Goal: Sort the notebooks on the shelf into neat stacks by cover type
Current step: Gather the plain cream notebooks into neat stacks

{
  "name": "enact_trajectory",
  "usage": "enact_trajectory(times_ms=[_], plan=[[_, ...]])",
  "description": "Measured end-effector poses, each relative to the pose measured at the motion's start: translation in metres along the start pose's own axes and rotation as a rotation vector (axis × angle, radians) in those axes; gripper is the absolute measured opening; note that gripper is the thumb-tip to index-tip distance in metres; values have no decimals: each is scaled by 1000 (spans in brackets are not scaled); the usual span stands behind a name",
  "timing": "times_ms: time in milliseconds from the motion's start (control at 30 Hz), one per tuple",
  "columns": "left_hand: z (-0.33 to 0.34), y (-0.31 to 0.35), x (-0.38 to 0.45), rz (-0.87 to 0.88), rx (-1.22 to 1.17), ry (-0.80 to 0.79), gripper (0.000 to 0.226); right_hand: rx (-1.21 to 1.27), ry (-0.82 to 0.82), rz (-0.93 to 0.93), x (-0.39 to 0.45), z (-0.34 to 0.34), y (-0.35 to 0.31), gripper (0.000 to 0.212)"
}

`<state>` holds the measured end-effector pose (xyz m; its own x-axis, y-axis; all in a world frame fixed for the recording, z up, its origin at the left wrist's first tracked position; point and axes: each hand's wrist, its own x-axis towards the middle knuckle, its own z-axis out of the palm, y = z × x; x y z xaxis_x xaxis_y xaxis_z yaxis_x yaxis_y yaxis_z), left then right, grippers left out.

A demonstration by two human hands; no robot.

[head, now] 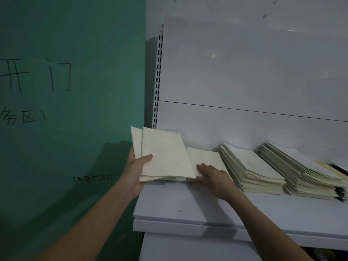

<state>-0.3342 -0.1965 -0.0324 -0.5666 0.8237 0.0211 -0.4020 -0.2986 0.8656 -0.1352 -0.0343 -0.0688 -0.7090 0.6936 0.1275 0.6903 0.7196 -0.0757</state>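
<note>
Dim green wall, white metal shelf (188, 204) with cream paper-covered notebooks in stacks.
Left hand (134, 166) grips a few loose cream notebooks (165, 157) overhanging the shelf's end; right hand (212, 175) presses flat, fingers straight, on a low pile (205, 156). The fanned bundle may slip off.

Your left hand (136, 167) grips with thumb curled on top; your right hand (212, 175) lies flat, fingers straight.
</note>
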Motion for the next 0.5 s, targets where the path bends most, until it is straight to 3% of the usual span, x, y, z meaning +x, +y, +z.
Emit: enact_trajectory(times_ms=[133, 167, 233, 300, 400, 500], plan=[[-6, -2, -5, -21, -33, 7, 49, 32, 20, 12, 3, 2, 4, 43], [-6, 0, -5, -17, -33, 3, 50, 147, 57, 60, 5, 0, 7, 39], [-4, 2, -7, -15, -23, -2, 51, 569, 165, 214, 4, -14, 11, 43], [0, 4, -9, -15, -18, -4, 50, 839, 295, 281, 2, -32, 15, 47], [8, 5, -11, -22, -6, -14, 50, 1054, 533, 321, -2, -50, 6, 49], [21, -1, -10, -21, 3, -27, 50, 1098, 766, 290, -15, -63, -19, 38]])
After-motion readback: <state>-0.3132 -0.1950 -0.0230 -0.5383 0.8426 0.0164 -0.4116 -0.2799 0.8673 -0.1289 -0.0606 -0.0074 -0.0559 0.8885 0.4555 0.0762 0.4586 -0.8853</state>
